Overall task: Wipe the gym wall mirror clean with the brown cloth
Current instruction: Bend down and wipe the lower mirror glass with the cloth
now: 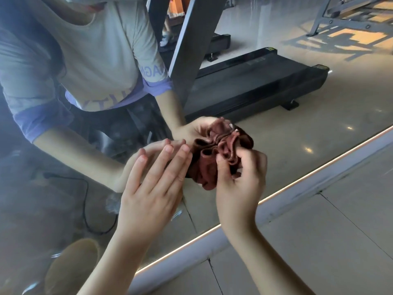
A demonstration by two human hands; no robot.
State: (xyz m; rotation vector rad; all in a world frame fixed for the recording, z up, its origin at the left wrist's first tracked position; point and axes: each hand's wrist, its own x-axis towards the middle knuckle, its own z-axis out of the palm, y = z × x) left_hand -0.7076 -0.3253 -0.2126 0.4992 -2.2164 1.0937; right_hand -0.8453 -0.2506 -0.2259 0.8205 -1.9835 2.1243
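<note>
The crumpled brown cloth (pixel 207 165) lies between both hands; the right hand (pixel 240 177) pinches it, the left hand (pixel 153 184) is flat, fingers straight, touching its edge.

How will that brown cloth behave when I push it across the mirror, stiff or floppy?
Probably floppy: the cloth bunches into soft folds where the right hand pinches it. Likely light, since that pinch alone seems to carry it. It may crumple rather than slide flat on the mirror unless spread out first.
</note>
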